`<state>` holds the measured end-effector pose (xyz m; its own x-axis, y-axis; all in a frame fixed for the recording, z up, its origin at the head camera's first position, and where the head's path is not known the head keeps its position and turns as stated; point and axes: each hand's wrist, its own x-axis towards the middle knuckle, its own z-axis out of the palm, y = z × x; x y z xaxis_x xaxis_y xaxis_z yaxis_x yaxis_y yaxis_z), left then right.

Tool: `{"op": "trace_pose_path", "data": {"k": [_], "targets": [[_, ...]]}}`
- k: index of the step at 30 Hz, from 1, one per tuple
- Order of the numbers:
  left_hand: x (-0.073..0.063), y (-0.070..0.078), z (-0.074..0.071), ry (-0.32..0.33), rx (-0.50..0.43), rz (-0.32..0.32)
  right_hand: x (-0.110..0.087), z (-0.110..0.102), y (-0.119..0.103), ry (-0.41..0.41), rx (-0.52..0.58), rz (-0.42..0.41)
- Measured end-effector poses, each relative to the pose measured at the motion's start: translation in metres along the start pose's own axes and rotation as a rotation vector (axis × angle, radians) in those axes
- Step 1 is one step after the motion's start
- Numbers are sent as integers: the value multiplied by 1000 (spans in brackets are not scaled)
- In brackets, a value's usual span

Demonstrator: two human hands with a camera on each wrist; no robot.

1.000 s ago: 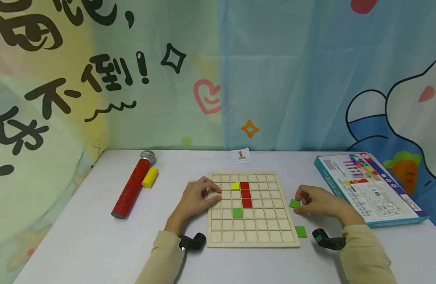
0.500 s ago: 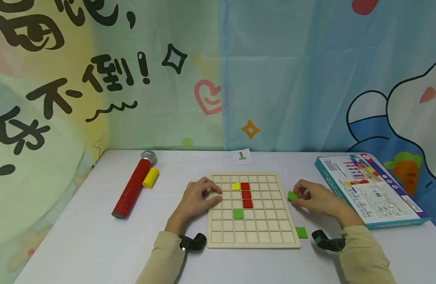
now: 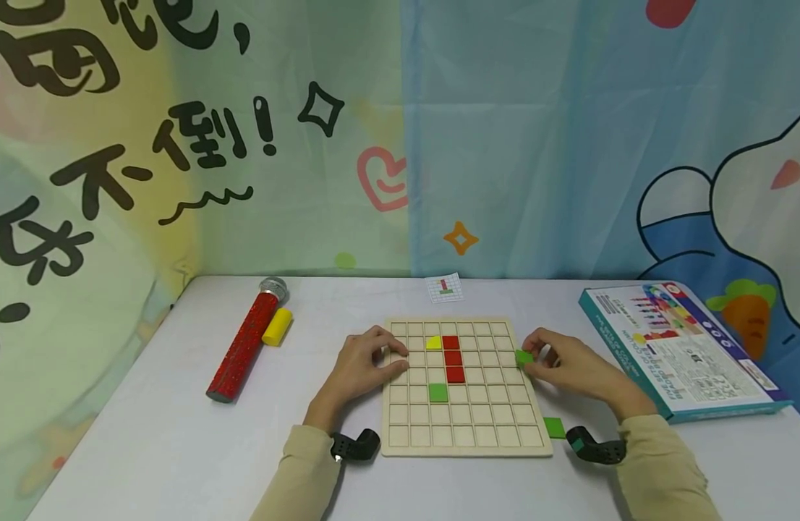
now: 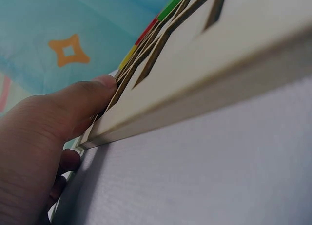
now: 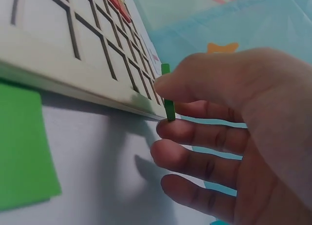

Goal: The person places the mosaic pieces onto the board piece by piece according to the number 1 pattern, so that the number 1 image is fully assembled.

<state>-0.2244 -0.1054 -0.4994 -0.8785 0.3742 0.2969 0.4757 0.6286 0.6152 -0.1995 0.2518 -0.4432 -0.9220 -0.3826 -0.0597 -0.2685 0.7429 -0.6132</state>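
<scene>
A pale wooden grid board lies on the table, with a yellow tile, several red tiles and a green tile in its squares. My left hand rests on the board's left edge, thumb and index fingertip on the top. Thumb and fingers of my right hand pinch another green tile at the board's right edge; the right wrist view shows this pinched tile edge-on. One more green tile lies on the table beside the board's lower right side.
A small pattern card lies behind the board. To the left are a red tube with a silvery end and a yellow cylinder. A flat game box lies at the right, close to the right forearm. A printed curtain hangs behind.
My right hand has moved left with the green tile, from the table beside the board to the board's right edge. My left hand stays where it was.
</scene>
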Motion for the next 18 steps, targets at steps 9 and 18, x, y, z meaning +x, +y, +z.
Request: {"op": "trace_pose_path", "data": {"k": [9,18], "targets": [[0,1,0,-5,-2,2,1,7,-5,9,-32,-8],[1,0,0,-5,-5,-5,5,14,-11,27,-40,-18]]}}
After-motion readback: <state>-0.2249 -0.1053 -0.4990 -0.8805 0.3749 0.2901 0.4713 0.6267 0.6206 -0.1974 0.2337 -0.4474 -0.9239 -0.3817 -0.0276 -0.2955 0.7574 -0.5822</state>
